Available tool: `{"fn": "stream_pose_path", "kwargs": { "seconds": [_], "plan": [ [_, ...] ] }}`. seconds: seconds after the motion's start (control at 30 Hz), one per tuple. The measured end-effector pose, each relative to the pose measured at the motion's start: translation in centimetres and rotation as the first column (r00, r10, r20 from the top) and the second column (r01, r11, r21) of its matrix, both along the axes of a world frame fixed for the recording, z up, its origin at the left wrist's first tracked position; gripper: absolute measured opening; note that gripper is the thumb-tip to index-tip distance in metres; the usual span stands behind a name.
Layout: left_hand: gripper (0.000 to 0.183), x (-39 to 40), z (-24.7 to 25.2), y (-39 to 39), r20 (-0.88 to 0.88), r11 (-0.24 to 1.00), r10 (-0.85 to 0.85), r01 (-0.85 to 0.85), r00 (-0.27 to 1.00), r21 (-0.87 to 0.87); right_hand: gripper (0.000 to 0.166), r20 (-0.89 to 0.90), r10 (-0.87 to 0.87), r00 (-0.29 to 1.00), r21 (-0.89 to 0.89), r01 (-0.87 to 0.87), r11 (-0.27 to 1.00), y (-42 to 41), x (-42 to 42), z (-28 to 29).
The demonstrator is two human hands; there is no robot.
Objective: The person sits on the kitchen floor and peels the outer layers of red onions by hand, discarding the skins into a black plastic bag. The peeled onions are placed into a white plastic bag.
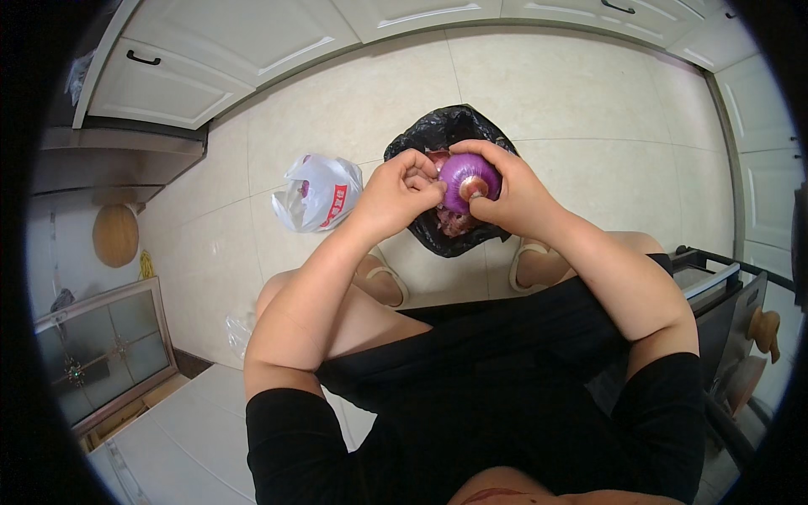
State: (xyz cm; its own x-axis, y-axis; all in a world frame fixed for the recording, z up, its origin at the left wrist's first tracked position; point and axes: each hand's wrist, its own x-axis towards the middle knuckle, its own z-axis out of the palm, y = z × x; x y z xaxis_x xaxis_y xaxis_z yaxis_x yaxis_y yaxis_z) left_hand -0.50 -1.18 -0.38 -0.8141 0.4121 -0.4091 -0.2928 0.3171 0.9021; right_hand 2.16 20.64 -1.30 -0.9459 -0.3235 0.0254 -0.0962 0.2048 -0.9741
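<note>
A red onion (466, 169) with a smooth purple surface and a brown dry end facing up sits in my right hand (525, 189), its thumb near that end and its fingers around the far side. My left hand (399, 197) is at the onion's left side, fingers curled and thumb tip touching it; whether it pinches a bit of skin I cannot tell. Beneath both hands a black plastic bag (429, 129) stands open on the floor, apparently lining a bin. Reddish onion skins (456, 224) lie inside it.
A white plastic carrier bag (315, 196) with something purple inside rests left of the black bag. My sandalled feet (386, 281) flank the black bag's near side. White cabinets (252, 38) line the far wall. A black rack (710, 284) stands close on the right.
</note>
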Motion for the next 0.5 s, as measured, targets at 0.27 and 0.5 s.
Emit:
{"fn": "stream_pose_path", "kwargs": {
  "seconds": [0.27, 0.5],
  "plan": [
    [0.016, -0.6, -1.3, -0.7, 0.115, 0.983, 0.082, -0.100, 0.990, 0.156, 0.058, 0.050, -0.010, 0.999, -0.058, 0.013, 0.998, -0.2, 0.0, 0.8],
    [0.019, -0.3, -0.3, 0.1, 0.284, 0.982, 0.114, -0.151, 0.952, 0.115, 0.061, -0.002, -0.031, 1.000, 0.004, 0.031, 1.000, -0.1, 0.1, -0.2]
  ]
}}
